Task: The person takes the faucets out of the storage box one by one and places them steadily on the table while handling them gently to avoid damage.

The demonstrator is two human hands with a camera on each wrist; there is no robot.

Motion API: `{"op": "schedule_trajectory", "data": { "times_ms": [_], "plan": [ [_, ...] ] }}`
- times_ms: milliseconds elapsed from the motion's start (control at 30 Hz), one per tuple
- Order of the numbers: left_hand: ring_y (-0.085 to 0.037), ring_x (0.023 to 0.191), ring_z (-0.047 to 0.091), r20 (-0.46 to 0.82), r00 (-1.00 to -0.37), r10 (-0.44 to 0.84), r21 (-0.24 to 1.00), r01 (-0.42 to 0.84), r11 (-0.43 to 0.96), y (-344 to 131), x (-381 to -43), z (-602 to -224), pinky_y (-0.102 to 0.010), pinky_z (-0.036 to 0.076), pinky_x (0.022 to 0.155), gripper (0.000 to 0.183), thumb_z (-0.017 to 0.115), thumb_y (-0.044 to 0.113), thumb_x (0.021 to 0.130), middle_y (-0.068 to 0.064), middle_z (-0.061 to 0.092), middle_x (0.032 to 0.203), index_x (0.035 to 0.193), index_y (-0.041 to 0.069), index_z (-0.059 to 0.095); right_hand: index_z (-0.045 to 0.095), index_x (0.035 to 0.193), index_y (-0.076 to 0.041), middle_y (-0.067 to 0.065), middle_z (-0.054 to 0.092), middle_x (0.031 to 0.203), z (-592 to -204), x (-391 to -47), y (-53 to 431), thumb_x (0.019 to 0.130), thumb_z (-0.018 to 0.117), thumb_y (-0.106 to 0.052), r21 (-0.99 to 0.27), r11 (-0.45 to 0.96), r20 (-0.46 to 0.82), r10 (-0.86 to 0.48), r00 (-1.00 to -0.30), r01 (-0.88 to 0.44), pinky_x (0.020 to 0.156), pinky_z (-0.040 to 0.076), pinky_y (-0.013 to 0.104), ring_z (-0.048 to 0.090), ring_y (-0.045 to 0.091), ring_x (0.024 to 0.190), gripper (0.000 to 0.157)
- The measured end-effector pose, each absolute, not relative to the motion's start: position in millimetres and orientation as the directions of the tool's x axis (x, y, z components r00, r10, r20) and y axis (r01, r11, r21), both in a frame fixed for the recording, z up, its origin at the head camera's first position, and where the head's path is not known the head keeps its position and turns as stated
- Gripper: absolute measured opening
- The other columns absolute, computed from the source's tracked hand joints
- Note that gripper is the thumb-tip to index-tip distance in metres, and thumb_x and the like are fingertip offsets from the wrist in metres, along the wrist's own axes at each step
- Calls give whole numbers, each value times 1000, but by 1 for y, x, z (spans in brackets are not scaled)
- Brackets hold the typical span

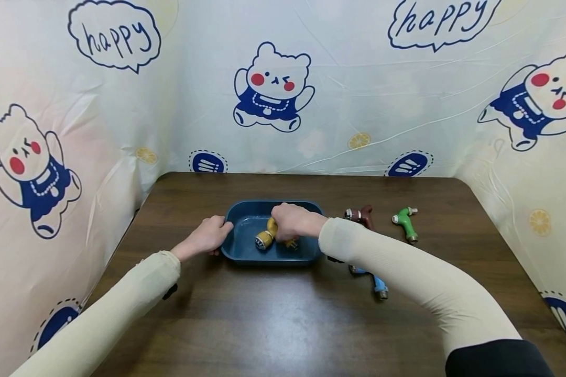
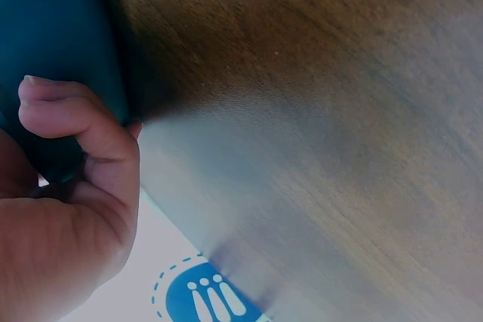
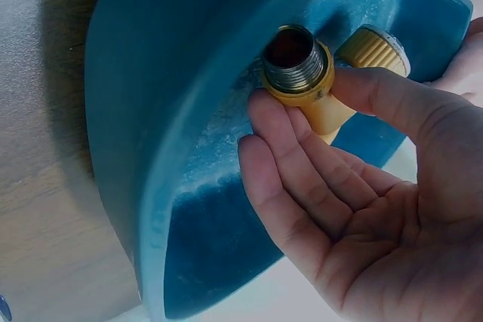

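Observation:
A blue plastic tray (image 1: 245, 228) sits on the table. My left hand (image 1: 206, 235) grips its left end, with the thumb over the rim; in the left wrist view, curled fingers (image 2: 83, 118) show against the tray's outer wall (image 2: 60, 20). Inside the tray is a yellow branched pipe fitting (image 1: 264, 240) with a ribbed metal-faced cap. My right hand (image 1: 294, 222) reaches in from the right and holds it. The right wrist view shows thumb and fingers pinching the fitting (image 3: 324, 115) just below its open threaded metal end (image 3: 294, 69).
On the brown wooden table (image 1: 264, 324), right of the tray, lie a dark red fitting (image 1: 357, 215) and a green fitting (image 1: 407, 224). A blue fitting (image 1: 380, 287) lies nearer, partly under the right forearm. Printed cloth (image 1: 358, 94) hangs behind and at both sides.

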State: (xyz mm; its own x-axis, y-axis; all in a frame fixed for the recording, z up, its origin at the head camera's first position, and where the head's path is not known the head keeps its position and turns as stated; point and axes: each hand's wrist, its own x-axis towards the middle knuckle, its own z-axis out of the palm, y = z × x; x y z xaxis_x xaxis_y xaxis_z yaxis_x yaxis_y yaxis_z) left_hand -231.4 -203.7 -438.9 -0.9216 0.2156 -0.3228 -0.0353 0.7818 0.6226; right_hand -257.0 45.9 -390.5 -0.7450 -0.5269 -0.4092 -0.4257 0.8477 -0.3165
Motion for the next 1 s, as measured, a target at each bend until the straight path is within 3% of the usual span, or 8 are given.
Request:
{"op": "schedule_trajectory", "data": {
  "times_ms": [1000],
  "plan": [
    [-20, 47, 61, -308, -924, 228, 631, -19, 775, -204, -231, -440, -31, 54, 46, 34, 37, 21, 110, -11, 62, 65, 102, -1, 61, 68, 111, -7, 4, 66, 94, -381, -257, 58, 92, 80, -17, -257, 844, -369, -536, -759, -471, 65, 56, 29, 65, 19, 77, 25]
  ]
}}
